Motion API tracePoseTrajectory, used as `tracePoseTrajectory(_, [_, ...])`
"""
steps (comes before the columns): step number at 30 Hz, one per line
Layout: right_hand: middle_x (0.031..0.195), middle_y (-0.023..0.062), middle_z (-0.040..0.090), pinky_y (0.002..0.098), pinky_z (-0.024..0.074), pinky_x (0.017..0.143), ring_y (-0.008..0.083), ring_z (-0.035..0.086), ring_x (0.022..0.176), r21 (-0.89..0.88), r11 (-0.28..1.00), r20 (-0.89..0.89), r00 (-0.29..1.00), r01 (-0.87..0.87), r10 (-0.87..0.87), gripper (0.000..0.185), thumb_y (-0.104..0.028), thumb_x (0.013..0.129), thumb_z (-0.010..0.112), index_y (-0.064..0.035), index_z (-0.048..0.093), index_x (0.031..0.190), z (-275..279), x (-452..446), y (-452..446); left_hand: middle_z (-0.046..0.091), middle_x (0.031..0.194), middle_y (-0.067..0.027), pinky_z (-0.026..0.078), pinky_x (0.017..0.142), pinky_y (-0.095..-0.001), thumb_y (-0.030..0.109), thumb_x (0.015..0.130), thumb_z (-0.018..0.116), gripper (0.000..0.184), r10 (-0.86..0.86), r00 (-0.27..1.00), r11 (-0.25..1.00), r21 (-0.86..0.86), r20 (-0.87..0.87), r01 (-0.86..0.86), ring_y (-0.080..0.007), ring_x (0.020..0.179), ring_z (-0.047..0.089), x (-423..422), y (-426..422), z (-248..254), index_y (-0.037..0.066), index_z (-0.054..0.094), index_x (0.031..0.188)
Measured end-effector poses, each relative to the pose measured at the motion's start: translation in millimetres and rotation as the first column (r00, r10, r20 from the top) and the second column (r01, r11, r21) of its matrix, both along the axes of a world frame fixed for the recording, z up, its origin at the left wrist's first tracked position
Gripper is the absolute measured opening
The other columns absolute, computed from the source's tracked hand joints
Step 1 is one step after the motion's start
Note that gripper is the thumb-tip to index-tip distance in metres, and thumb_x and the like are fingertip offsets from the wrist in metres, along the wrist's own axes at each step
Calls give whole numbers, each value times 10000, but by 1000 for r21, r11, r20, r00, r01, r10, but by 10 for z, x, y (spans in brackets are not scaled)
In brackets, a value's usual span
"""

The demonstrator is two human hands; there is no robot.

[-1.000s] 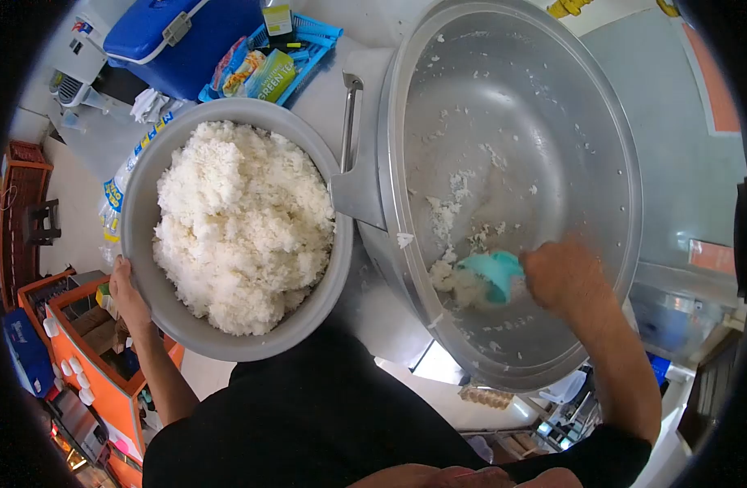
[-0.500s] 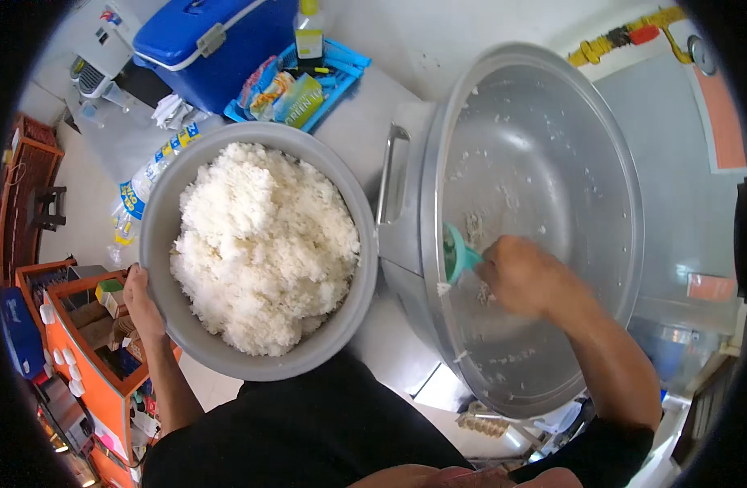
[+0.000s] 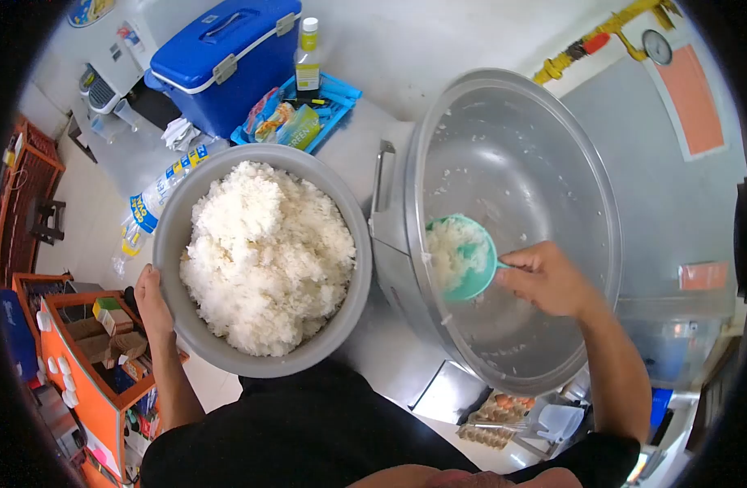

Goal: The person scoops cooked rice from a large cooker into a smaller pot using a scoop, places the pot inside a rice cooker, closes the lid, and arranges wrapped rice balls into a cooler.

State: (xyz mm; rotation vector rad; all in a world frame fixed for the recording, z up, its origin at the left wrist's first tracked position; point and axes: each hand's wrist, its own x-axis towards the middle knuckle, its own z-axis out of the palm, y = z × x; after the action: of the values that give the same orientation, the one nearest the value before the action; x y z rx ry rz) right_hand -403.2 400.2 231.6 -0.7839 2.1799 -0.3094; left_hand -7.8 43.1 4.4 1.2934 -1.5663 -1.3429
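My left hand [image 3: 154,301] is closed on the left rim of a round grey pot [image 3: 359,289]. White cooked rice [image 3: 264,260] is heaped in it above the rim. At the right, my right hand [image 3: 550,279] grips the handle of a turquoise scoop [image 3: 476,281]. The scoop is partly filled with rice and is over the near-left side of a large tilted metal pot [image 3: 544,175]. Scattered grains and small clumps cling to that pot's inner wall. Its metal side handle [image 3: 382,175] faces the rice pot.
Behind the rice pot stand a blue cooler [image 3: 219,61], a bottle with a yellow cap [image 3: 308,61] and a blue basket [image 3: 337,102] of packets. A plastic bag [image 3: 158,191] lies at the left. Below the large pot are an egg tray [image 3: 489,423] and a whisk.
The scoop has come up from the large pot's wall and turned, now showing rice inside. My right hand has shifted right. The left hand keeps its hold; the view has tilted slightly.
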Motion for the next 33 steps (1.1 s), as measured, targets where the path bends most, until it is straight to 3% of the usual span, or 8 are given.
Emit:
tracePoseTrajectory(5, [610, 118, 563, 337, 452, 583, 186, 542, 574, 197, 967, -29, 987, 162, -159, 347, -305, 903, 688, 39, 709, 861, 202, -306, 301, 430, 717, 61, 302, 573, -236, 218, 1015, 459, 268, -13, 1000, 999, -35, 12, 13, -37, 660, 378, -25, 31, 48, 91, 466, 780])
tracePoseTrajectory(13, [672, 205, 647, 446, 512, 578, 310, 647, 591, 707, 682, -351, 930, 185, 112, 337, -267, 907, 669, 45, 684, 781, -319, -556, 582, 458, 733, 61, 312, 576, -230, 231, 1029, 456, 271, -39, 999, 999, -26, -7, 39, -37, 661, 394, 27, -23, -22, 68, 505, 818])
tracePoseTrajectory(16, [832, 267, 684, 492, 539, 734, 402, 689, 787, 604, 794, -438, 860, 64, 263, 309, -253, 919, 635, 39, 700, 843, -456, -415, 451, 471, 742, 58, 321, 582, -230, 230, 1027, 456, 261, -40, 999, 999, 12, -21, 40, -37, 668, 404, 8, -1, 13, 58, 513, 840])
tracePoseTrajectory(19, [955, 293, 681, 516, 518, 844, 444, 662, 939, 554, 833, -337, 911, -11, 236, 300, -252, 919, 621, 34, 706, 897, -388, -178, -57, 492, 765, 49, 332, 596, -227, 234, 1023, 464, 257, -38, 999, 999, 18, -9, 38, -39, 688, 420, 38, -22, -19, 32, 536, 882])
tracePoseTrajectory(24, [900, 280, 683, 516, 525, 798, 449, 670, 868, 416, 883, -373, 845, -216, 383, 279, -227, 910, 614, 36, 699, 876, -464, 175, -554, 529, 810, 36, 350, 623, -218, 241, 1015, 482, 287, -36, 999, 998, 50, -33, 38, -46, 725, 451, 101, -52, -78, -23, 588, 975])
tracePoseTrajectory(27, [826, 284, 664, 522, 512, 757, 452, 662, 800, 319, 907, -367, 846, -275, 386, 268, -210, 902, 615, 44, 697, 871, -518, 143, -606, 540, 823, 35, 358, 629, -215, 242, 1012, 485, 295, 145, 989, 989, 30, -2, -145, -51, 732, 462, 113, -61, -255, -30, 600, 1004])
tracePoseTrajectory(31, [798, 263, 672, 486, 501, 740, 433, 643, 715, 219, 929, -232, 908, -300, 348, 271, -242, 922, 612, 6, 720, 945, -346, 89, -450, 459, 748, 67, 330, 598, -240, 233, 999, 487, 244, 96, 995, 994, 51, -24, -95, -45, 679, 404, -6, 18, -32, 59, 533, 835])
tracePoseTrajectory(33, [733, 207, 665, 435, 488, 687, 344, 614, 651, 151, 964, -174, 955, -217, 242, 268, -243, 925, 629, 2, 724, 978, -178, 143, -336, 432, 732, 71, 318, 590, -246, 231, 994, 483, 250, 55, 998, 998, 36, -36, -54, -42, 667, 384, -47, 57, 15, 80, 494, 795])
